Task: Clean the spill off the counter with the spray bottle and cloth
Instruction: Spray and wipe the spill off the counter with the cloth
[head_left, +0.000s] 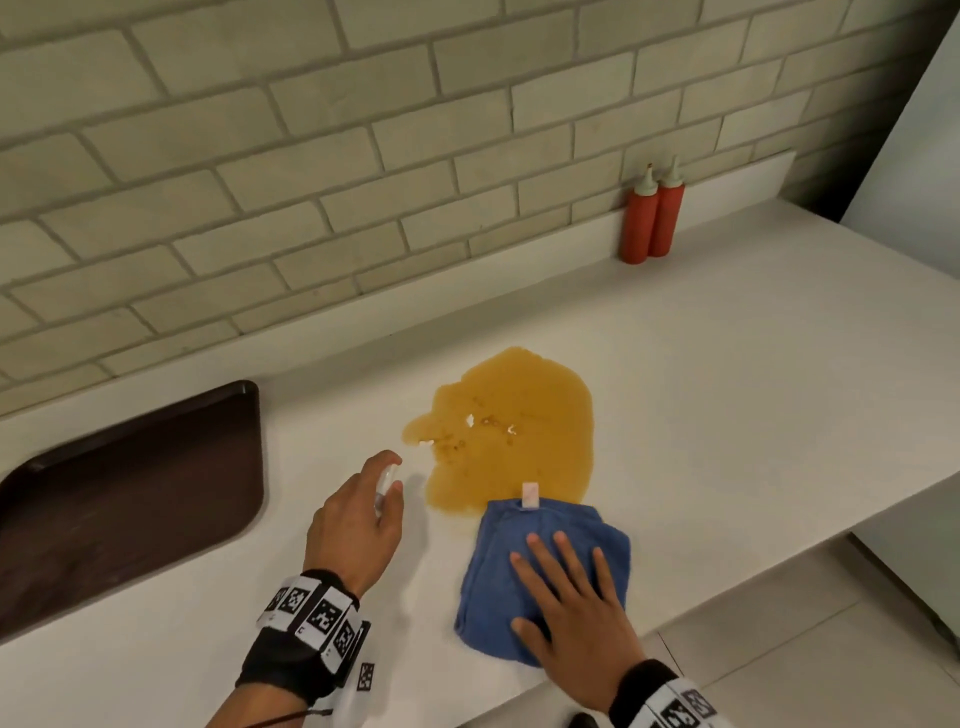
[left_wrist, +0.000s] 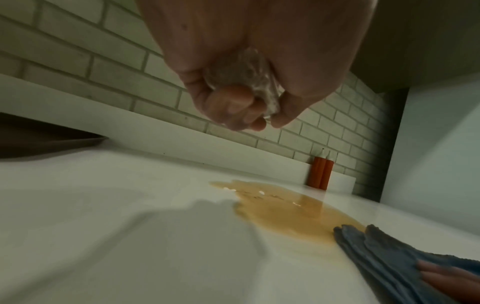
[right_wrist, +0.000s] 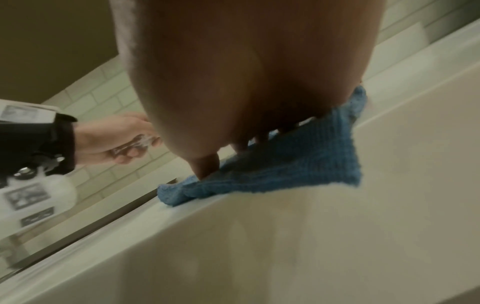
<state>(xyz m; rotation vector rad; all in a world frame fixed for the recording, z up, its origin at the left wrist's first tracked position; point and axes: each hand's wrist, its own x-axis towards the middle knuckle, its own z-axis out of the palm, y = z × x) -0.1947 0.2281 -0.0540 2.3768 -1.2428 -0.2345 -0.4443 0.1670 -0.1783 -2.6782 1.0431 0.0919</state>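
An amber spill (head_left: 511, 431) spreads over the white counter (head_left: 727, 395); it also shows as the spill (left_wrist: 288, 214) in the left wrist view. My left hand (head_left: 358, 519) grips a small clear spray bottle (head_left: 387, 480) just left of the puddle, its white top toward the liquid. The bottle (left_wrist: 246, 80) is mostly hidden by my curled fingers. A folded blue cloth (head_left: 540, 551) lies at the puddle's near edge, white tag touching the liquid. My right hand (head_left: 566, 603) presses flat on the cloth (right_wrist: 285, 164) with straight fingers.
A dark brown tray (head_left: 130, 499) sits at the left on the counter. Two red squeeze bottles (head_left: 652, 218) stand against the brick backsplash at the back right. The counter's front edge runs just right of the cloth, with floor below.
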